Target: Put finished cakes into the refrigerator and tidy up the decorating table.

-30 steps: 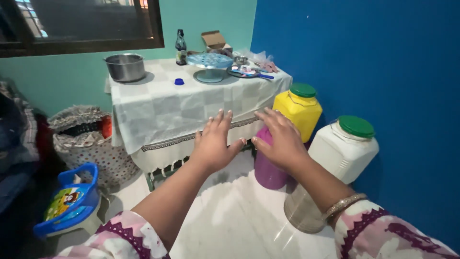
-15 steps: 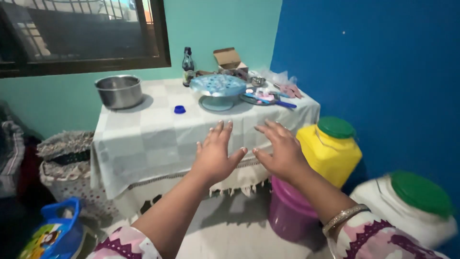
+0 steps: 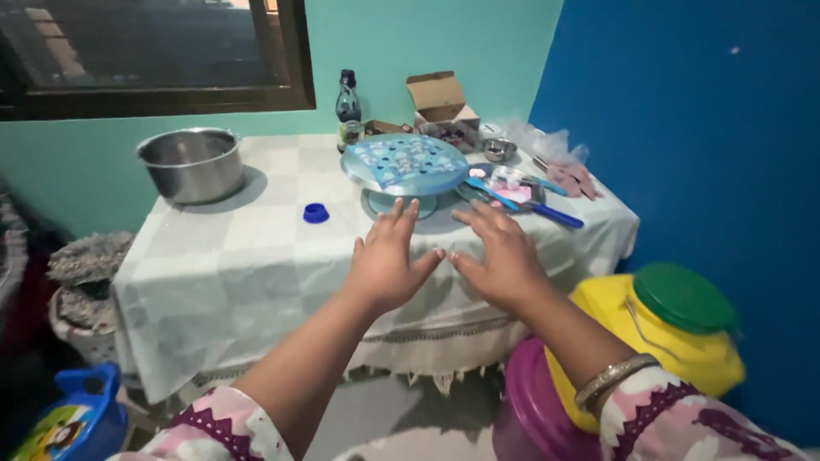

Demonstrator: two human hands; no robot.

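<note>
Here, from the head camera, the left hand (image 3: 386,260) and right hand (image 3: 502,256) hover side by side with fingers spread, holding nothing, above the white tablecloth (image 3: 256,265). Just beyond the fingertips, a pale-blue cake stand (image 3: 405,166) sits on the table, untouched.

Cloth-covered counter (image 3: 213,282); steel pot (image 3: 191,164) at its far left corner; blue cap (image 3: 315,212) mid-counter; cake stand (image 3: 405,166) and open carton (image 3: 442,102) toward the far edge.
</note>
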